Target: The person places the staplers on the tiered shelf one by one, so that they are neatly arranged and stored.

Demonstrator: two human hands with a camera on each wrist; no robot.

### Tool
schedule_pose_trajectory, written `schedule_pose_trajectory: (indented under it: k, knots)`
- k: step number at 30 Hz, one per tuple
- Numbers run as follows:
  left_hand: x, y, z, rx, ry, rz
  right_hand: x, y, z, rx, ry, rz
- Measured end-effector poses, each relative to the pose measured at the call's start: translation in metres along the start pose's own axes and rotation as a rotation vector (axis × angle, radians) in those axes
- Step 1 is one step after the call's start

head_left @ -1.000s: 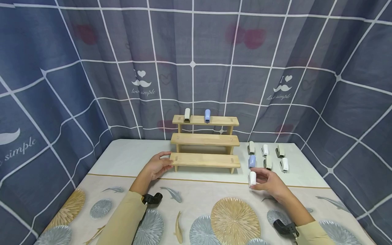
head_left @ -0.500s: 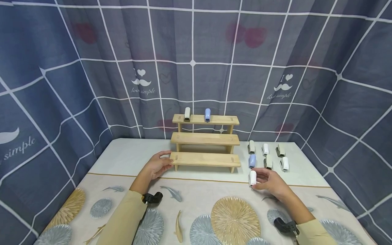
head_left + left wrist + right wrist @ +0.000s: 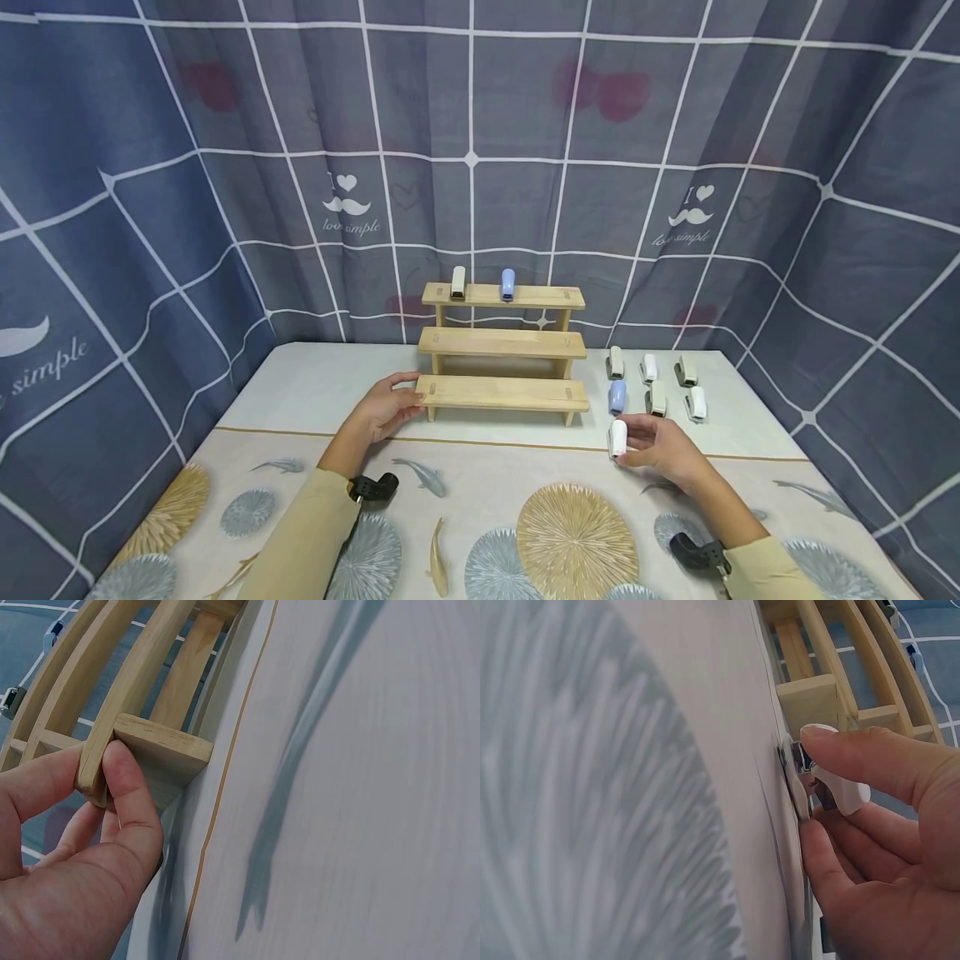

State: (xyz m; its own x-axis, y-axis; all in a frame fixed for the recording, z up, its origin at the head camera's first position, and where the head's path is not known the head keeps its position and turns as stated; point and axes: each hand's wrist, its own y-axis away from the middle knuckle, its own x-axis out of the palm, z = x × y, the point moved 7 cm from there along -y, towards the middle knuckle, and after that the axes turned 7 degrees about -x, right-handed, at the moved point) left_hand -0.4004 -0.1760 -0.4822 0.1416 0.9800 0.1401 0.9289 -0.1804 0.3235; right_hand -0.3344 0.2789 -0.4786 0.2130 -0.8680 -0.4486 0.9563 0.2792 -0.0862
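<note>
A three-step wooden shelf (image 3: 501, 350) stands at the back middle of the table. My left hand (image 3: 409, 393) grips the left end of its lowest step, thumb on the front edge (image 3: 161, 746). My right hand (image 3: 628, 441) pinches a small white stapler (image 3: 617, 435) that rests on the table right of the shelf. In the right wrist view the white stapler (image 3: 840, 787) sits between forefinger and thumb, with the shelf (image 3: 810, 701) behind. A cream stapler (image 3: 457, 282) and a blue stapler (image 3: 507, 283) stand on the top step.
Several more small staplers lie in rows right of the shelf, among them a blue one (image 3: 617, 397) and a white one (image 3: 697, 402). A checked blue curtain (image 3: 150, 208) closes in the back and both sides. The tablecloth (image 3: 525, 492) has fish and leaf prints.
</note>
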Motion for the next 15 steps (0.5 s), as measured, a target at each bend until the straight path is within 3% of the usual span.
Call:
schedule_pose_trajectory:
  k: [11, 15]
  knots:
    - [-0.001, 0.000, 0.000, -0.005, 0.002, -0.011, -0.003, -0.006, 0.007, -0.068, -0.018, -0.021]
    - [-0.001, -0.001, 0.001, -0.006, 0.002, -0.010, -0.003, -0.010, 0.014, -0.091, -0.071, -0.027]
